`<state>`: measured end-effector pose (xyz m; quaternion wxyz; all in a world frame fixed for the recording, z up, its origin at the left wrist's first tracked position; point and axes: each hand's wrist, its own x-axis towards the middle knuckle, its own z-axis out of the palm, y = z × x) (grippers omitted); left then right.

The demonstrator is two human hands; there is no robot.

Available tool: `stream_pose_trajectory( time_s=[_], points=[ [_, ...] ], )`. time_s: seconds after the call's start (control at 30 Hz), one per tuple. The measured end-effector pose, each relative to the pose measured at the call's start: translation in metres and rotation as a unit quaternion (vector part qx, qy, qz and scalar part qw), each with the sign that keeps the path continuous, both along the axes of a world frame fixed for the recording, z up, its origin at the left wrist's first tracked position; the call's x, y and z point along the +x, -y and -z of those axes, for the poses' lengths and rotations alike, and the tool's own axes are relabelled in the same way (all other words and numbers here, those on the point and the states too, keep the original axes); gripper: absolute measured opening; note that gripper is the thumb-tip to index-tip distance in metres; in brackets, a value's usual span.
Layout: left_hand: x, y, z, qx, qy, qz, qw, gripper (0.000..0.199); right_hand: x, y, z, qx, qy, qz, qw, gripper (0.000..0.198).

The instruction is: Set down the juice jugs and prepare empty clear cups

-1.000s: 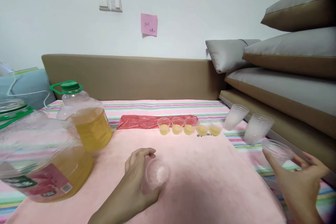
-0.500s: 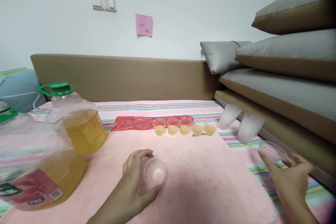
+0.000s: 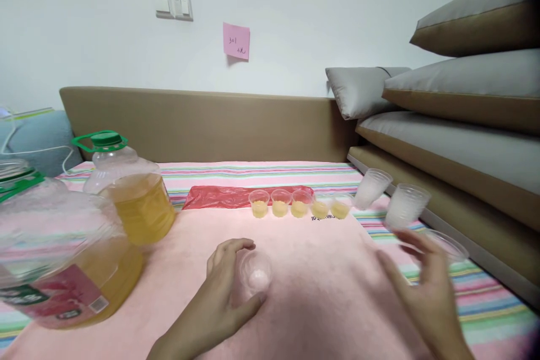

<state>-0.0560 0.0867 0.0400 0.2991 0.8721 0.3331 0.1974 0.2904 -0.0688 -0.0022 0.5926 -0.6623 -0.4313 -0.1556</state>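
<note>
Bed with striped sheet (image 3: 261, 171), overlaid by a pink towel (image 3: 320, 292). On the towel: two oil jugs (image 3: 130, 191) at left, a row of five small filled cups (image 3: 299, 205) along the far edge, one empty cup (image 3: 254, 273) near the middle. On the sheet: a red bag (image 3: 219, 197) just behind the row; tilted cup stacks (image 3: 386, 197) at right.

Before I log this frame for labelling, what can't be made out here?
- Near jug: cut off by the left edge of the head view; its label is too blurred to read.
- Pink note: writing too small.
- Right hand: blurred by motion; whether it touches the cup behind it is unclear.
- Left hand covers part of the clear cup.
</note>
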Motion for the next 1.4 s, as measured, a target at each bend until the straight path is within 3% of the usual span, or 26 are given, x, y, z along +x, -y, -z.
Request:
stream_pose_trajectory(
  time_s=[0.07, 0.17, 0.33, 0.47, 0.77, 1.4],
  points=[
    [-0.001, -0.001, 0.001, -0.007, 0.012, -0.003, 1.000, 0.061, -0.041, -0.018, -0.006, -0.064, -0.008, -0.115, 0.991, 0.055],
    [-0.002, -0.002, 0.002, -0.021, 0.064, -0.026, 0.997, 0.056, -0.088, -0.041, -0.004, -0.129, -0.031, -0.245, 0.960, 0.061],
    [-0.002, -0.012, 0.009, -0.037, 0.236, -0.153, 0.959, 0.029, -0.132, -0.065, 0.004, -0.172, -0.041, -0.347, 0.921, 0.087],
    [-0.004, -0.021, 0.018, -0.065, 0.315, -0.217, 0.922, 0.031, -0.152, -0.076, 0.005, -0.174, -0.020, -0.365, 0.914, 0.100],
    [-0.012, -0.018, 0.024, -0.136, 0.333, -0.222, 0.906, 0.042, -0.160, -0.081, 0.004, -0.151, -0.022, -0.364, 0.919, 0.067],
    [-0.018, -0.004, 0.008, -0.087, 0.293, -0.218, 0.927, 0.047, -0.157, -0.082, 0.011, -0.161, -0.065, -0.331, 0.927, 0.066]
  ],
)
